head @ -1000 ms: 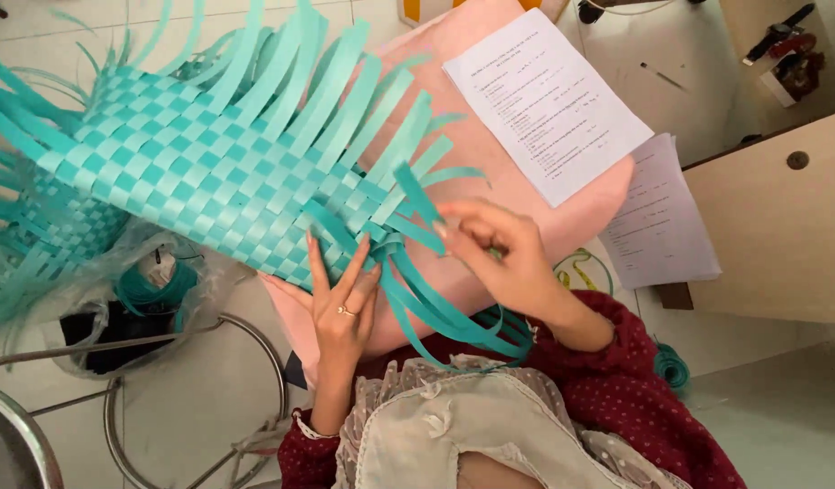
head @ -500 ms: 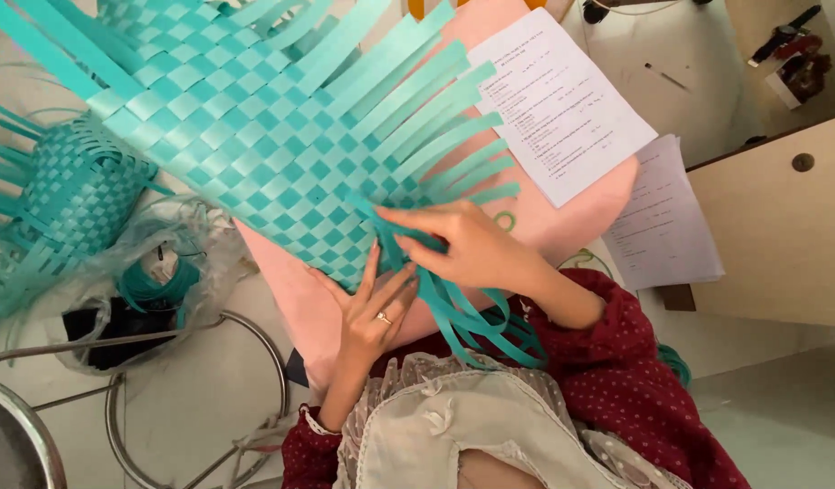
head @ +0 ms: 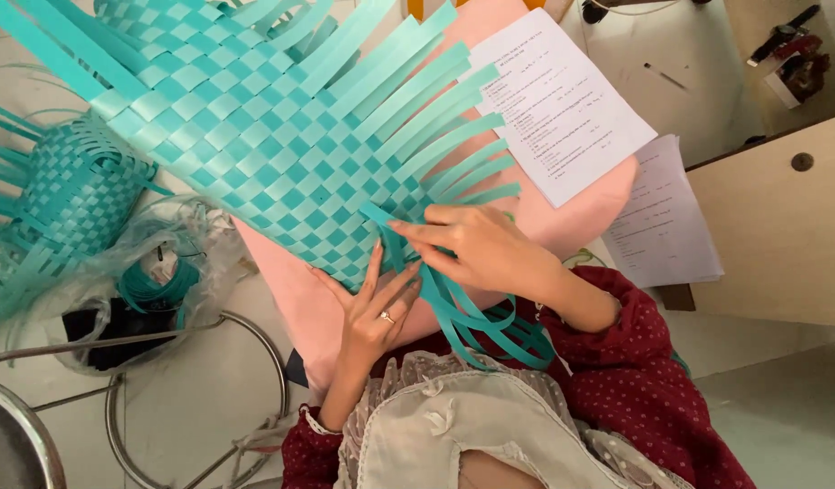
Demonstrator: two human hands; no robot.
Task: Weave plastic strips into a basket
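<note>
A large woven mat (head: 254, 145) of teal and pale turquoise strips lies tilted across a pink board (head: 300, 308), its finished weave running up toward the top left and its loose strip ends fanning out on the right. The left hand (head: 374, 312) lies flat with fingers spread on the mat's lower edge, a ring on one finger, pressing the weave down. Just beside it, the right hand (head: 476, 249) reaches in from the right, its fingers drawn together and pinching a loose teal strip (head: 453, 312) at the mat's lower corner. More loose strips trail below both hands. Printed paper sheets (head: 562, 100) rest on the board's far right. A smaller woven basket (head: 69, 199) sits at the left, well apart.
</note>
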